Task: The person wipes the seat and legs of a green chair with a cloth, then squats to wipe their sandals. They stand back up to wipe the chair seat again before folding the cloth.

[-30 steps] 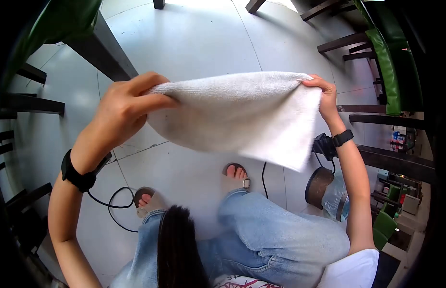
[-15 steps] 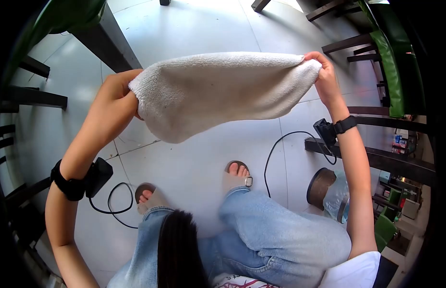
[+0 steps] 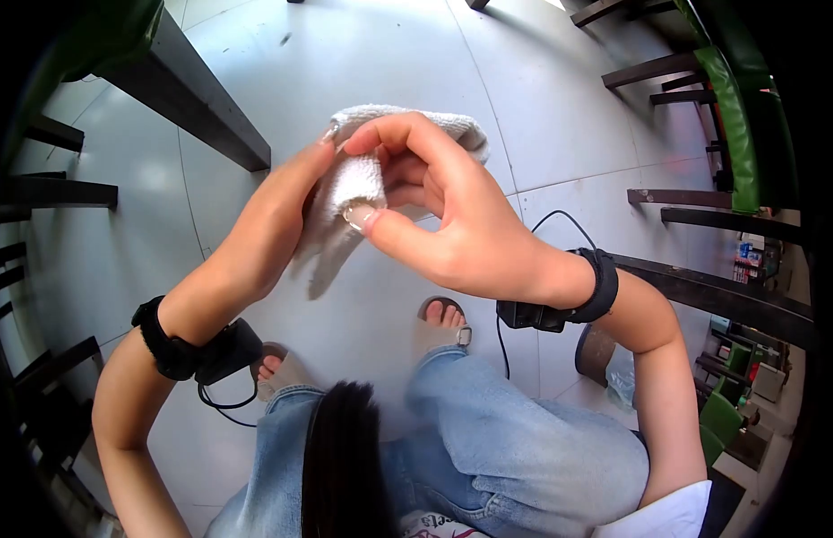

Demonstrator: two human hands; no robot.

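Note:
A white terry towel (image 3: 358, 179) is bunched up between my two hands above the floor. My left hand (image 3: 286, 202) is closed on its left side, with the thumb at the upper edge and the other fingers mostly hidden. From the right, my right hand (image 3: 452, 215) grips a folded part of the cloth, thumb below and fingers curled over it. Part of the towel shows behind the right fingers, and a loose end hangs below between the hands. Each wrist wears a black strap with a small device and a cable.
Pale floor tiles (image 3: 560, 108) lie below. A dark table or chair leg (image 3: 201, 90) stands at upper left. Green-covered seats (image 3: 730, 134) with dark legs are at right. By my right knee is a brown round container (image 3: 595, 350) with a clear plastic bag (image 3: 621, 377).
The towel was stretched wide between both hands. My hands have since come together, my right hand moving far to the left, and the towel is now folded and bunched.

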